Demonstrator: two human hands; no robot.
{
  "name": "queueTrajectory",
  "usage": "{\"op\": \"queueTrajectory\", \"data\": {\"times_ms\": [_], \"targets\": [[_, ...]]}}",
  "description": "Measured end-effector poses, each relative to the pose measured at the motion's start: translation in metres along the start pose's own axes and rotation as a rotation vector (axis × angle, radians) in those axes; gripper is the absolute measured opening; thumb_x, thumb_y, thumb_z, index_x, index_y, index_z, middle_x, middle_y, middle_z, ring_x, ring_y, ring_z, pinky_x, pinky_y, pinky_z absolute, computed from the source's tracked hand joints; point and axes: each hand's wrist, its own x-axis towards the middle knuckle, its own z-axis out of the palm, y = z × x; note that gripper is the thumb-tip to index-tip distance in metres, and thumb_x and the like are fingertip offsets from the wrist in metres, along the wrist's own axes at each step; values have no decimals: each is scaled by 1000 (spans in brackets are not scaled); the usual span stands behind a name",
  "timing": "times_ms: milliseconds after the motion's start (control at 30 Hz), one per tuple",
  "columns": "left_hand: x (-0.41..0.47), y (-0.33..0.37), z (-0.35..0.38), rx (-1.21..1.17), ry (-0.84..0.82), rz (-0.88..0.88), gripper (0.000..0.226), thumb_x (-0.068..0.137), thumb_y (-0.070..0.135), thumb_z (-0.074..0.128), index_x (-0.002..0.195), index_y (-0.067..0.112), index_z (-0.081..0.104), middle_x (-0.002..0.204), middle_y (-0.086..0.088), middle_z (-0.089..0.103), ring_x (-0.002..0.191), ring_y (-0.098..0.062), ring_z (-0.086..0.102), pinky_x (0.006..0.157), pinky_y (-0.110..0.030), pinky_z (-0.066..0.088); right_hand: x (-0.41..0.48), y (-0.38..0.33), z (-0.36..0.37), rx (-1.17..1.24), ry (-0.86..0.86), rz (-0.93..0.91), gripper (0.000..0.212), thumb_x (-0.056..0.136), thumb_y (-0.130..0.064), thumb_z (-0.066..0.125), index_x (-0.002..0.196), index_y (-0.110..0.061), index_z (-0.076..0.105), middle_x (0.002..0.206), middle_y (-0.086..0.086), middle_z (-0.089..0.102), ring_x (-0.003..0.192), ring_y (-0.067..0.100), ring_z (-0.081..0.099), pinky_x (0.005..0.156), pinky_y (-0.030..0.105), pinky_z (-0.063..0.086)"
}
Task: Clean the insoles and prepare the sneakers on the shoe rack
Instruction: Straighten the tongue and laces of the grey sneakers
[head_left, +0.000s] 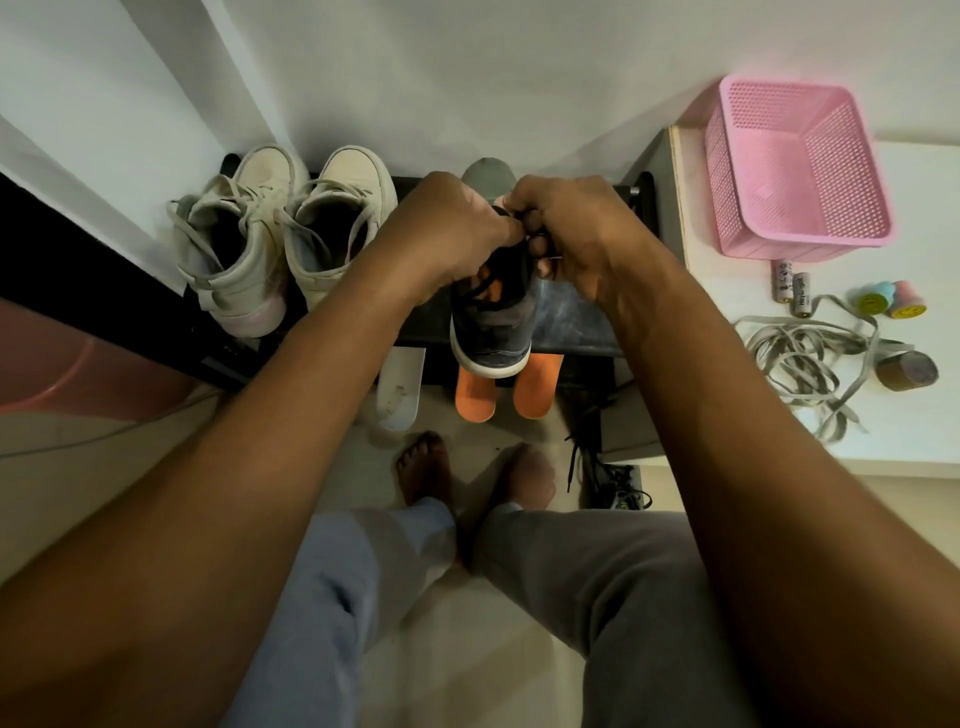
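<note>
Lacing the dark sneaker (493, 322)
The left hand (447, 234) and right hand (571, 228) both pinch its black lace (477, 289); the shoe seems to rest on the shoe rack (571, 322) to stay still.

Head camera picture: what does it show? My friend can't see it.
The left hand and right hand pinch the top of a dark sneaker on the black shoe rack. Two white sneakers stand beside it, two orange insoles poke out below, and a pink basket sits further right.
</note>
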Motion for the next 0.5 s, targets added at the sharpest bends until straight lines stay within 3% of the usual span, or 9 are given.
{"op": "queueTrajectory", "data": {"times_ms": [67, 200, 367, 500], "targets": [[-1, -1, 2, 52, 11, 13, 30, 89, 31, 73, 90, 2, 74, 60, -1, 57, 31, -2, 39, 33, -13, 28, 0, -1, 0, -24, 18, -10, 23, 85, -17, 66, 97, 1, 74, 65, 4, 53, 50, 13, 46, 47, 26, 39], [1, 0, 2, 95, 69, 61, 24, 88, 31, 72, 67, 21, 66, 55, 8, 55, 37, -1, 45, 34, -11, 29, 1, -3, -1, -65, 43, -72, 19, 87, -16, 69, 90, 3, 71, 64, 6, 59, 53, 17, 56, 51, 29, 49], [1, 0, 2, 308, 137, 143, 25, 91, 37, 67, 71, 22, 68, 57, 7, 55, 51, -4, 49, 43, -19, 30, 1, -3, -3, -129, -13, -68, 29, 91, -17, 73, 99, 11, 69, 72, 10, 62, 55, 17, 62, 57, 30, 58], [0, 0, 3, 369, 166, 192, 23, 91, 38, 67, 77, 22, 74, 59, 9, 56, 53, -4, 50, 47, -21, 29, -1, -5, -9, -181, -31, -103, 33, 93, -18, 71, 104, 13, 70, 74, 11, 62, 57, 16, 59, 55, 27, 53]]}}
